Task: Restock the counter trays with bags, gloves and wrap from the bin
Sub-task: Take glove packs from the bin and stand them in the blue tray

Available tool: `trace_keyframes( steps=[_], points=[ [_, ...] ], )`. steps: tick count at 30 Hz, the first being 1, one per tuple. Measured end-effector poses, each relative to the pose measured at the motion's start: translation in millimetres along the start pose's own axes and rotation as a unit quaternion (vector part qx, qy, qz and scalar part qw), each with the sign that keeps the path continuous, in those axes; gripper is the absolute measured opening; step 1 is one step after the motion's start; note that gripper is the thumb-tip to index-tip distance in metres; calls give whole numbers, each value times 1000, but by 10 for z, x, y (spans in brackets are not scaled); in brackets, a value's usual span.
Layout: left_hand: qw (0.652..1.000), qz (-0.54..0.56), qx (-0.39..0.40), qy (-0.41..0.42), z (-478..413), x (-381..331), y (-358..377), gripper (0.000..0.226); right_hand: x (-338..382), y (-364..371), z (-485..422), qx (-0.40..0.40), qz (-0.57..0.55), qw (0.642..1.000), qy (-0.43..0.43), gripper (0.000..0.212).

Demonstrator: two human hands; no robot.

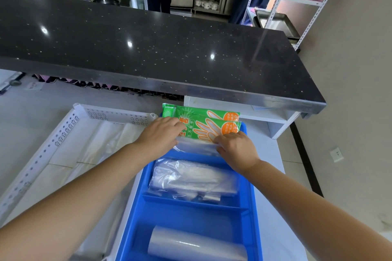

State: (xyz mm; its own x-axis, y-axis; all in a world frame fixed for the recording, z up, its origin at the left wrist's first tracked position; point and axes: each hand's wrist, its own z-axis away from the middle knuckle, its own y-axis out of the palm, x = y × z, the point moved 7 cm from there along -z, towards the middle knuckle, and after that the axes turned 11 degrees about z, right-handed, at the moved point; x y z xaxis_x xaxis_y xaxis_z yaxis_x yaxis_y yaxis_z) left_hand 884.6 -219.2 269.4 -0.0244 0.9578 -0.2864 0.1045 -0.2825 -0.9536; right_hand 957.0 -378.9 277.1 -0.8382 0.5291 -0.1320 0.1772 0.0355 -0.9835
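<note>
Under our left hand (pixel 160 135), fingers lie fairly straight on the left end of the front green-and-orange printed plastic glove packet (pixel 203 128), pressing it down. Thumb is hidden. Right hand (pixel 236 148) has its fingertips curled at the packet's near right edge and looks to be pinching it, though we can't see the underside.

Packet sits in the far compartment of the blue plastic divided tray (pixel 137 214). A second green glove packet (pixel 197 111) stands just behind it against the far wall. Both right ends ride up at the tray's far right corner, so they look not fully seated.

Middle compartment holds a stack of clear plastic bags (pixel 193 178). Near compartment holds a roll of clear wrap (pixel 197 246). White perforated plastic bin (pixel 63 131) sits just left of the tray, with clear film inside. All of it is on a white work surface (pixel 269 154) below the black speckled stone counter top (pixel 148 48).

Risks as we judge them:
- Glossy packet is slick. Uneven pressure from the two hands could skate it sideways over the low rim.
- Forcing the raised right end down could buckle the packet or spring it back out.
- Clear film under the packet's near edge could snag and bunch.
- Back packet leans on the wall and a nudge may tip it.
</note>
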Motion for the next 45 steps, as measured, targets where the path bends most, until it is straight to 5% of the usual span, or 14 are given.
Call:
trace_keyframes(
  steps=[6,15,19,24,30,34,39,45],
  points=[
    [999,-20,32,14,83,166,37,45,-18,-79,8,-20,61,997,-48,26],
    [997,-50,62,-17,-7,203,73,16,-98,9,31,37,72,992,-96,24],
    [998,-4,53,-33,71,268,-29,36,-86,-91,76,26,80,993,-84,34],
    [1000,-2,1,-5,251,280,-213,57,-26,-295,107,-42,102,994,-18,38],
    [999,0,-29,30,46,211,-317,57,-79,-162,-97,1,96,989,115,60],
    [995,-3,-46,84,-158,30,-268,52,-55,-12,-119,31,76,989,127,56],
    [996,27,-5,85,-349,-85,-67,57,-101,-35,-76,10,60,988,140,51],
    [995,51,26,80,-643,-291,65,61,-427,-18,50,-13,-45,950,309,46]
  ],
)
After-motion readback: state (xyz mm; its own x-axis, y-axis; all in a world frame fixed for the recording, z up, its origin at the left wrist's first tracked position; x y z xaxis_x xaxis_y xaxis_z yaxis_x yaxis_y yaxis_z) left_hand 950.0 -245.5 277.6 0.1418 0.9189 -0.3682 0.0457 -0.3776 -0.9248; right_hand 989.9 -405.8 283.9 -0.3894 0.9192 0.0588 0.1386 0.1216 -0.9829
